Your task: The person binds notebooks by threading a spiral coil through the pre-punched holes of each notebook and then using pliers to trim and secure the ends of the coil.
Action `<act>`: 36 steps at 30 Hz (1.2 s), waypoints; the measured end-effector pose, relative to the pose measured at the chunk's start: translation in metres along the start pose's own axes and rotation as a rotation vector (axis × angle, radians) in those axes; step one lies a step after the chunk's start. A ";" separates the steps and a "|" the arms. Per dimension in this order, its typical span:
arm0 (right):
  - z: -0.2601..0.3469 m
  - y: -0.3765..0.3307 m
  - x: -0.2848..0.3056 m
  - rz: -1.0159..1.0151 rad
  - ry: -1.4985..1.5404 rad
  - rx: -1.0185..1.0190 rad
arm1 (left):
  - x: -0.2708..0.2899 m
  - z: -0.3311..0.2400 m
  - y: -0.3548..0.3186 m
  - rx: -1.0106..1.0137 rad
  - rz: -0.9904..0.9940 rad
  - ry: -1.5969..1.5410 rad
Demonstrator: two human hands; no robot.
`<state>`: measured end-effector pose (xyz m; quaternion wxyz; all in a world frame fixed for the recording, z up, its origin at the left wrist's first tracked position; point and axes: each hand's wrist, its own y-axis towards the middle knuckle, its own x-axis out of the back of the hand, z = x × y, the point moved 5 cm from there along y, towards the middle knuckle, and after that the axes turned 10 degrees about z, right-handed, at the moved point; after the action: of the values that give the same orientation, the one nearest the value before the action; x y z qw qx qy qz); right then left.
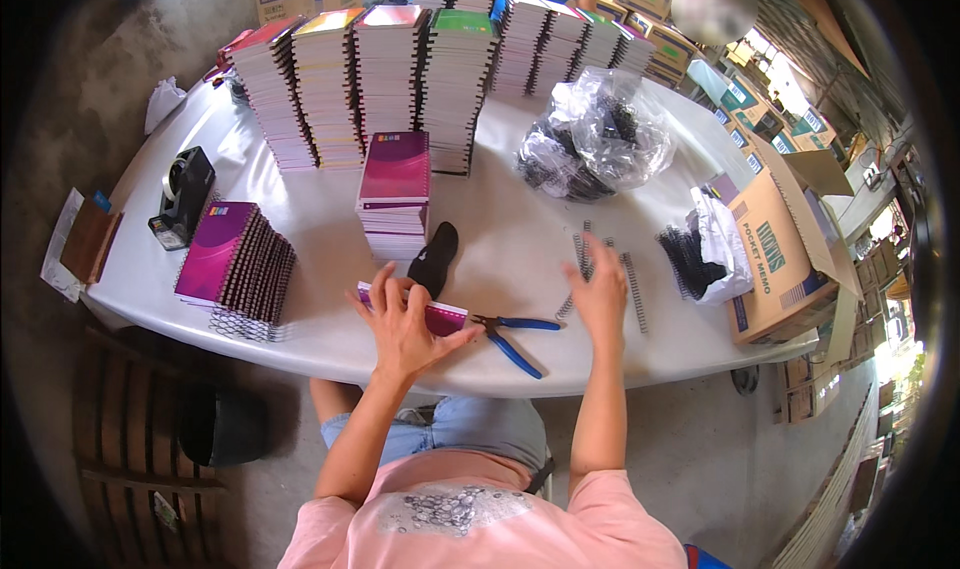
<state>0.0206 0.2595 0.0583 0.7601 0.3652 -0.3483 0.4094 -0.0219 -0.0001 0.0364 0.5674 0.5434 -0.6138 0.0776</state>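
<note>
Purple card covers the pad [447,318] under the left hand [400,319], at the near edge of the desk [490,239]. That hand spans the pad, fingers over its left part and thumb at its right end, keeping hold of it. The right hand [600,294] is spread, thumb and fingers apart, over loose coils [634,294]; blur hides whether a fingertip touches one.

The pad should be light and fairly stiff, its smooth cover a little slippery and its loose sheets apt to slide, so it is best squeezed across its ends, clear of the punched edge. The coils look springy and easily bent; one is best lifted by its end.

Blue-handled pliers [528,324] lie just right of the pad, and a black object [436,261] just beyond it. Farther back stands a purple stack [395,174]; bound notebooks [222,249] sit at left, near the tape dispenser [187,197].

At far right, a clear bag [640,144] holds a tangle of black coils. Nearer, a white bag [728,264] spills more black coils from its mouth, beside an open carton [780,254] whose contents are hard to make out.
</note>
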 end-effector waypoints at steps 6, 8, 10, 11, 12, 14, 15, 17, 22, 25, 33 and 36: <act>-0.092 0.032 0.004 0.102 -0.372 -0.285 | -0.005 -0.002 0.003 0.045 -0.068 0.010; -0.104 0.045 0.006 0.164 -0.401 -0.295 | 0.000 -0.003 0.006 0.047 -0.092 0.002; -0.106 0.055 0.005 0.208 -0.424 -0.311 | 0.002 -0.002 0.005 0.053 -0.076 0.027; -0.108 0.056 0.004 0.210 -0.427 -0.307 | 0.004 -0.002 0.005 0.058 -0.078 0.026; -0.109 0.059 0.001 0.214 -0.497 -0.243 | 0.006 -0.003 0.005 0.034 -0.100 0.020; -0.114 0.064 -0.005 0.218 -0.570 -0.172 | 0.009 -0.003 0.003 0.017 -0.127 0.014; -0.116 0.065 -0.007 0.186 -0.532 -0.134 | 0.008 -0.002 0.003 0.014 -0.111 0.015; -0.117 0.067 -0.006 0.159 -0.499 -0.094 | 0.009 -0.002 0.002 0.018 -0.094 0.013; -0.102 0.077 0.022 0.092 -0.499 -0.011 | 0.036 -0.007 0.006 -0.026 -0.241 0.000; -0.106 0.085 0.036 0.195 -0.655 -0.043 | 0.015 0.006 0.004 0.003 -0.183 0.003; -0.018 0.058 0.044 0.073 -0.439 0.232 | 0.009 0.003 -0.005 -0.023 -0.189 -0.019; 0.047 0.019 0.011 0.251 -0.326 0.491 | 0.005 0.005 -0.005 -0.006 -0.207 0.011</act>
<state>-0.0021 0.2317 0.0949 0.5271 0.5527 -0.3985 0.5078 -0.0199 -0.0092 0.0358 0.5777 0.6017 -0.5513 0.0196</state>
